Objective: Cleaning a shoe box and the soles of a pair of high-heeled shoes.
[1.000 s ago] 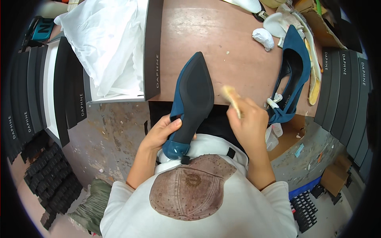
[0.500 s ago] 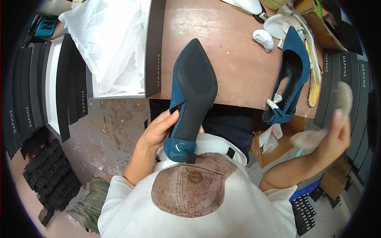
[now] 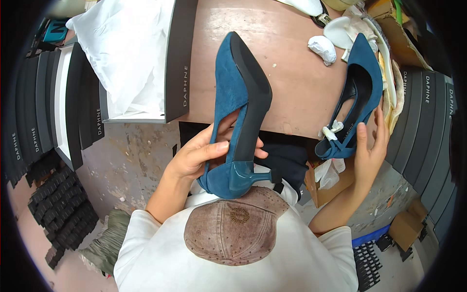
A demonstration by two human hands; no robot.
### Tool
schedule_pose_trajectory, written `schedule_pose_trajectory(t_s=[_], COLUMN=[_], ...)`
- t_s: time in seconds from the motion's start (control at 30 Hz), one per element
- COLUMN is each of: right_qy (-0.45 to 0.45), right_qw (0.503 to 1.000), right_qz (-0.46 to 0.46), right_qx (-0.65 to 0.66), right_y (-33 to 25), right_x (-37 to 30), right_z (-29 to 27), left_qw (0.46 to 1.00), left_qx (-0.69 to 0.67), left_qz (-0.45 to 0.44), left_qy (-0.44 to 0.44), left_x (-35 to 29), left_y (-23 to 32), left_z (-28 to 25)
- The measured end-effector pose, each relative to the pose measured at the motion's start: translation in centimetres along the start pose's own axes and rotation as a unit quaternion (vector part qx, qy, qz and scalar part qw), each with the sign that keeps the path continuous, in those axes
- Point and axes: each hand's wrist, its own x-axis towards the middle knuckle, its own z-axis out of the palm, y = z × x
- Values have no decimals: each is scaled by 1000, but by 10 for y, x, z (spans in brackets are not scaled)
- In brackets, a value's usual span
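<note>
My left hand (image 3: 194,155) is closed around the waist of a blue suede slingback shoe (image 3: 228,82), toe pointing away from me. The shoe is tipped on its side, so its black sole and glossy blue heel (image 3: 243,176) show. A matching blue shoe (image 3: 367,73) lies at the table's right edge, with a white wrapped bit (image 3: 332,131) at its strap. Close beside that shoe's heel end, my right hand (image 3: 370,151) has its fingers stretched and apart, holding nothing. Its fingertips are near a pale cloth (image 3: 396,104); whether they touch it I cannot tell.
An open dark shoe box (image 3: 176,73) with white tissue paper (image 3: 121,53) stands at the left on the table (image 3: 233,19). A crumpled paper ball (image 3: 322,50) lies near the far shoe. Stacked dark boxes (image 3: 36,107) flank both sides. A carton (image 3: 311,182) sits below the table edge.
The shoe in my left hand has rolled from sole-up onto its side. My right hand has let go of a pale, blurred soft piece and moved left, next to the other shoe.
</note>
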Motion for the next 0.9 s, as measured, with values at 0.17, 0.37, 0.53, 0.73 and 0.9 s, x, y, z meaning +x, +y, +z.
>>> schedule_pose_trajectory(t_s=[0.17,0.37,0.53,0.73,0.9], right_qy=[64,63,-20,-41,-126], right_qw=[997,998,994,886,721], right_qz=[-32,-2,44,205,238], right_qx=[10,-21,102,415,639], right_y=[-23,-43,-7,-5,-28], right_x=[-14,-11,-6,-3,-5], right_z=[2,-5,9,-8,-22], left_qw=[994,884,853,949,959], left_qx=[100,453,496,268,233], left_qz=[-16,71,136,102,80], left_qy=[47,86,86,129,143], left_x=[6,4,15,24,40], left_y=[8,33,41,45,18], left_z=[14,38,34,11,1])
